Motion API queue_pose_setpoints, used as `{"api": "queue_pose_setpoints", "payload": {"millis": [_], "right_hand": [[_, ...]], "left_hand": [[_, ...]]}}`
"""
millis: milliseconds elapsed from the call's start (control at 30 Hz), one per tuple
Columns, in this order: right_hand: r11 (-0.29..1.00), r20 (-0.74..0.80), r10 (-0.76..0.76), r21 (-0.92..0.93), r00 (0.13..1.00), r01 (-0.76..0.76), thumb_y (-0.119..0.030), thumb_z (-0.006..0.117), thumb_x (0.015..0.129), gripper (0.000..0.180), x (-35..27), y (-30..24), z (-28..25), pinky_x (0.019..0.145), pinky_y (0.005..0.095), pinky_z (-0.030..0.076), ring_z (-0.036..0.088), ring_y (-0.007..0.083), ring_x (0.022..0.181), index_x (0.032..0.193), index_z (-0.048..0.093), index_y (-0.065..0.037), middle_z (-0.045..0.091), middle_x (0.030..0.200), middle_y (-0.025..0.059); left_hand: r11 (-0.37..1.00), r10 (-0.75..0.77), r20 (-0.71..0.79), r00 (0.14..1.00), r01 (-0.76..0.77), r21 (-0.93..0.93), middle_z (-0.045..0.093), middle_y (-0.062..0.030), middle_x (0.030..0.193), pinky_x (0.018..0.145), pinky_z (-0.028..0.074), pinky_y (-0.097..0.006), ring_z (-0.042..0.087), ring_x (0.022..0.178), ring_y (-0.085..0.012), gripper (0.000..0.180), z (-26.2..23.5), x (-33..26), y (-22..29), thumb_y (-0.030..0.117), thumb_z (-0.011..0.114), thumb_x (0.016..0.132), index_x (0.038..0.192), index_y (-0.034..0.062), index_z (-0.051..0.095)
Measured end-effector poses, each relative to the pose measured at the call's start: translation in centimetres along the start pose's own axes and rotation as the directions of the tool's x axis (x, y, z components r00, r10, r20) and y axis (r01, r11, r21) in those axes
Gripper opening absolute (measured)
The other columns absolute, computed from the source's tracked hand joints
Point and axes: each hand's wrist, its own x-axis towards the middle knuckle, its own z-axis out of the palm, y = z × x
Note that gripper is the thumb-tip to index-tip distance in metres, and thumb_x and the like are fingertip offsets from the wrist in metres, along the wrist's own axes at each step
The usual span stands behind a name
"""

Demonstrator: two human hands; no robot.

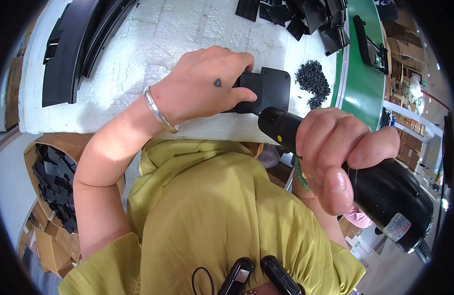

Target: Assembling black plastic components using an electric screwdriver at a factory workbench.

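The left hand (210, 86) pinches a flat black plastic piece (276, 88) between thumb and fingers, its wide end jutting right of them. The right hand (337, 155) wraps its fingers around a black cylindrical power screwdriver (394, 196), nose near the left thumb.

Flat black part (277, 88) with rounded corners, slanted black power screwdriver (387, 189) nose-first just beside it

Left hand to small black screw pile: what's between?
The flat black plastic piece, then a bare strip of white tabletop, in the head view.
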Motion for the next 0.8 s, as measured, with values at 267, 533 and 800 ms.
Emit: {"api": "queue_pose_setpoints", "payload": {"millis": [267, 533, 800], "right_hand": [[0.998, -0.202, 0.056, 0.025, 0.978, -0.052, -0.005, 0.061, 0.072, 0.03, 0.0, 0.4, 1.9, 0.048, 0.0268, 0.035, 0.04, 0.0127, 0.046, 0.086, 0.036, -0.011, 0.045, 0.058, 0.001], [0.979, -0.678, 0.064, 0.185, 0.733, 0.086, -0.011, 0.062, 0.074, 0.044, -1.7, -1.9, -1.8, 0.051, 0.0252, 0.037, 0.044, 0.0099, 0.053, 0.113, 0.042, -0.005, 0.051, 0.075, 0.0035], [0.947, -0.604, 0.315, 0.152, 0.732, -0.283, -0.003, 0.074, 0.061, 0.058, -2.9, -0.2, -0.6, 0.084, 0.0291, 0.041, 0.053, 0.0139, 0.091, 0.112, 0.047, 0.003, 0.056, 0.1, 0.0079]], "left_hand": [[0.999, -0.034, 0.017, 0.999, 0.034, 0.027, 0.063, -0.0129, 0.084, 0.07, 0.046, -0.039, 0.059, 0.083, -0.0305, 0.033, -0.5, 0.5, -0.3, 0.03, 0.067, 0.073, 0.094, 0.0052, 0.059], [0.627, -0.304, -0.343, 0.889, -0.084, -0.774, 0.05, -0.0008, 0.062, 0.057, 0.039, -0.021, 0.049, 0.06, -0.0085, 0.048, -1.3, 0.2, 1.6, 0.011, 0.07, 0.073, 0.117, 0.0096, 0.05], [0.255, -0.031, -0.043, 0.999, -0.034, -0.966, 0.057, -0.0025, 0.09, 0.077, 0.044, -0.025, 0.053, 0.087, -0.0079, 0.059, 0.8, -0.8, 6.1, 0.019, 0.071, 0.076, 0.124, 0.0004, 0.041]]}}
